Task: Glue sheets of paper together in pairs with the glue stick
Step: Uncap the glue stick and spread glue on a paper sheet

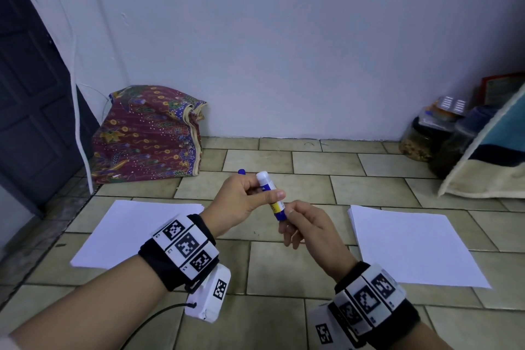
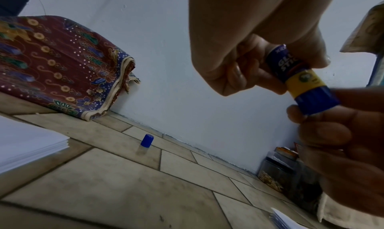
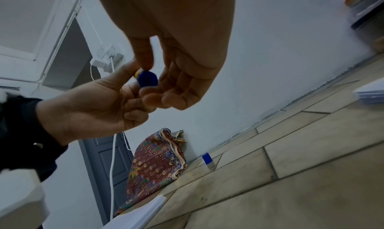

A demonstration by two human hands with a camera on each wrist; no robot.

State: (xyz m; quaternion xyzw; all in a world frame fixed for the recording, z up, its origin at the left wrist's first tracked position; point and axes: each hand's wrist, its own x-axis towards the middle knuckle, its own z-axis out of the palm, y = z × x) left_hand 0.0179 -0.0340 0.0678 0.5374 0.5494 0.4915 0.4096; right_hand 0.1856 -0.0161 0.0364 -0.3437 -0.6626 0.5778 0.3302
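- My left hand [image 1: 241, 202] grips a small blue-and-yellow plastic glue stick [image 1: 270, 196], uncapped, above the floor between two white paper stacks [image 1: 136, 233].
- My right hand [image 1: 306, 224] pinches its blue base knob, probably twisting.
- It looks light, rigid, slick; hold the barrel.

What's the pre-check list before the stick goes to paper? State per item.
1. Cap off: ok. The blue cap stands on the floor tiles, apart from both stacks.
2. Glue exposed: ok. The white tip of the glue stick shows above the tube.
3. Grip: ok. The left hand holds the barrel; the right hand pinches the blue base knob.
4. Paper in reach: ok. The left paper stack and right paper stack lie flat on either side.
5. Single sheet separated for gluing: not ok.
6. Glue soft: cannot tell.
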